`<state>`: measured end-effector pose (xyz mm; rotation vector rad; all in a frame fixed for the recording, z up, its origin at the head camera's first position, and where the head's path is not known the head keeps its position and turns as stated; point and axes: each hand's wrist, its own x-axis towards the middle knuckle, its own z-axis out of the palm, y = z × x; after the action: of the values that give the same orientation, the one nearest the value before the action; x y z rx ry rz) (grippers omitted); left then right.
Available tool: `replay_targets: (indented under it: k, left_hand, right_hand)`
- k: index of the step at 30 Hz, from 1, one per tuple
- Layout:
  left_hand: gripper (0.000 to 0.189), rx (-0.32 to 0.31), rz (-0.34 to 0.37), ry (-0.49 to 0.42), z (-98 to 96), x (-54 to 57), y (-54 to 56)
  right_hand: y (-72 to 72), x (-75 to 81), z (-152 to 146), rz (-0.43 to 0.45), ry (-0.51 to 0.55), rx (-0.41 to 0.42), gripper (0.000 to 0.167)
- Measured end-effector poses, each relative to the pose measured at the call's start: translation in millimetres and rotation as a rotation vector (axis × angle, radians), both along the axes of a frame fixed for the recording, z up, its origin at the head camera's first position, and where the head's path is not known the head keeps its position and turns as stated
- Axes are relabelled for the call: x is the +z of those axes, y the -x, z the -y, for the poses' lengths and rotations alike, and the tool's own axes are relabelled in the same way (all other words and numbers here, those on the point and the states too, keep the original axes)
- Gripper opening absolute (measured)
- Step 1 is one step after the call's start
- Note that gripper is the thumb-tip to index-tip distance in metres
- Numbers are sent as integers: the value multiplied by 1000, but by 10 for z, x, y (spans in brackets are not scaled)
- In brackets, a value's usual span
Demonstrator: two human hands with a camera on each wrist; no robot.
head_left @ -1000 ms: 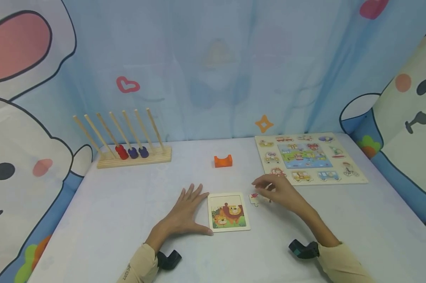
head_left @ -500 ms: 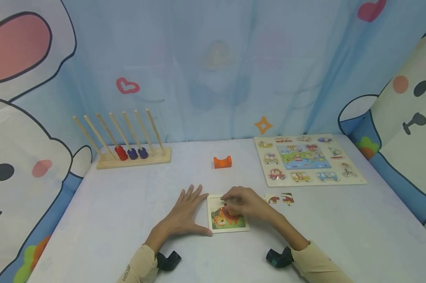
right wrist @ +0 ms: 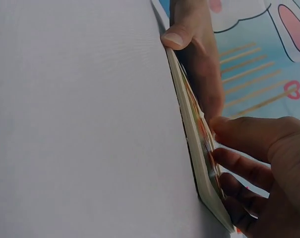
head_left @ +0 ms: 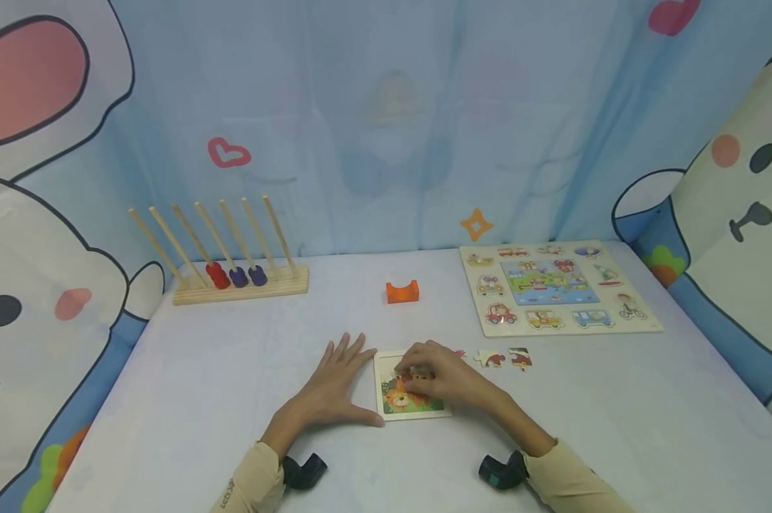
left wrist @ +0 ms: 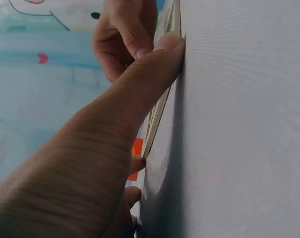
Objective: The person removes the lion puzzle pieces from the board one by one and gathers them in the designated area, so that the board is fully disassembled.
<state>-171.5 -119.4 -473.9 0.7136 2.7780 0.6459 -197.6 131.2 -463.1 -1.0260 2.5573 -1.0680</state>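
Note:
A small wooden jigsaw puzzle with a lion picture (head_left: 397, 402) lies in its pale frame on the table. My left hand (head_left: 331, 392) is spread beside it, thumb and index fingertip touching the frame's left edge. Over the upper part of the picture, my right hand (head_left: 444, 374) pinches a puzzle piece, mostly hidden by the fingers. In the right wrist view, the thumb and fingertips of the right hand (right wrist: 273, 158) meet the puzzle's face (right wrist: 202, 134). Loose jigsaw pieces (head_left: 491, 358) lie to the right, one partly behind the hand.
A wooden peg stand (head_left: 245, 288) with red and dark blue beads stands at the back left. An orange curved block (head_left: 402, 292) sits behind the puzzle. A larger picture puzzle board (head_left: 559, 324) lies at the back right. A blue printed curtain (head_left: 386, 128) hangs behind.
My right hand has moved left from the loose pieces onto the lion puzzle, then shifted slightly there. The left hand has stayed at the frame's left edge.

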Motion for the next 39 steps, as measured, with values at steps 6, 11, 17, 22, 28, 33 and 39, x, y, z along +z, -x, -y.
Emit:
replay_targets:
  k: [6, 11, 17, 22, 28, 33, 39]
  left_hand:
    - [112, 2, 4, 6, -2, 5, 4]
    - [111, -5, -6, -7, -5, 4, 3]
    - [112, -1, -6, 10, -5, 0, 3]
    - [111, -2, -10, -4, -6, 5, -2]
    - [111, 1, -13, 0, -6, -2, 2]
    - [111, 1, -13, -4, -6, 2, 1]
    - [111, -5, -17, -7, -7, 1, 1]
  right_hand:
    - [-14, -4, 20, -29, -45, 13, 25]
    - [-18, -19, 16, -47, -54, 17, 26]
    - [-24, -35, 15, -47, -52, 9, 24]
    - [-31, -40, 12, -33, -50, -3, 24]
    - [-40, -31, 15, -21, -44, -10, 24]
    - [-37, -36, 19, -26, -56, -11, 25]
    - [-35, -42, 21, -21, -55, -8, 24]
